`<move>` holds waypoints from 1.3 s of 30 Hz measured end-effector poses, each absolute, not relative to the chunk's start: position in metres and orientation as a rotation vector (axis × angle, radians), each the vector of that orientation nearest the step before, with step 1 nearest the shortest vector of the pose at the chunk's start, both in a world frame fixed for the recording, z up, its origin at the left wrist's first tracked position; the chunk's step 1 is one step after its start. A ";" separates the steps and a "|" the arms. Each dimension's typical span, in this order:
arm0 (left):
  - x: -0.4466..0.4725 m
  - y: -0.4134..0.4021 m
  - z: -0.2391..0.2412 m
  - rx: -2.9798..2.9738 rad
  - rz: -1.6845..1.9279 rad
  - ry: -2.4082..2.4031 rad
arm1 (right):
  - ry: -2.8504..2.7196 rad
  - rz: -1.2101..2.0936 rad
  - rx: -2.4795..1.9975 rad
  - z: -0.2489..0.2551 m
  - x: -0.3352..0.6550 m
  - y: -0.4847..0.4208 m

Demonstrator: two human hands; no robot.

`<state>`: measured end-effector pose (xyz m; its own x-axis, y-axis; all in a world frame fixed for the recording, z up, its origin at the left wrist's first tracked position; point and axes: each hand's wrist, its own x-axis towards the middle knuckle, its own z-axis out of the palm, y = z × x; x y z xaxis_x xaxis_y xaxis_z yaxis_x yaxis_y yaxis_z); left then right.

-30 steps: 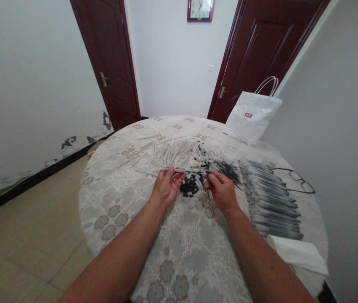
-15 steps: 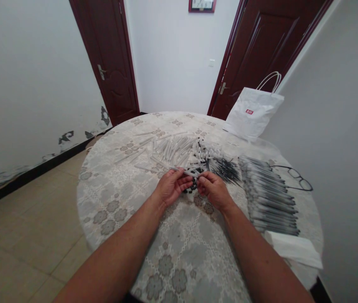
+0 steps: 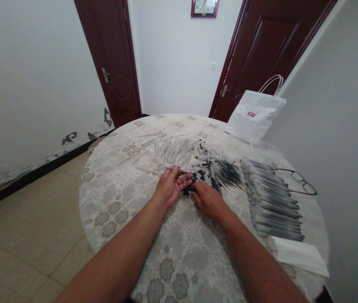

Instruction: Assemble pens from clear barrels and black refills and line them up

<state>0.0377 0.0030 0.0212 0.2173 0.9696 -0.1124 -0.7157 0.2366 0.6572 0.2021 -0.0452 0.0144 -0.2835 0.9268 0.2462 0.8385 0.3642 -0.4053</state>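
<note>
My left hand (image 3: 170, 187) holds a clear pen barrel (image 3: 179, 170) between thumb and fingers, just above the round table (image 3: 179, 235). My right hand (image 3: 206, 197) lies palm down with its fingertips in a small pile of black caps (image 3: 190, 183); its fingers are curled and mostly hidden. Behind the hands lie a heap of clear pen barrels (image 3: 174, 151) and a spread of black refills (image 3: 226, 172).
A row of finished pens (image 3: 271, 198) lies at the right, with glasses (image 3: 298, 181) beyond and white paper (image 3: 298, 254) at the near right edge. A white paper bag (image 3: 254, 115) stands at the back right. Two dark doors and a wall clock are behind.
My right hand let go of the barrel's end and dropped to the pile of black caps. My left hand kept the barrel and shifted slightly right.
</note>
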 end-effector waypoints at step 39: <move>0.044 -0.001 0.021 0.767 1.203 0.642 | -1.368 0.636 -1.230 0.016 0.210 -0.038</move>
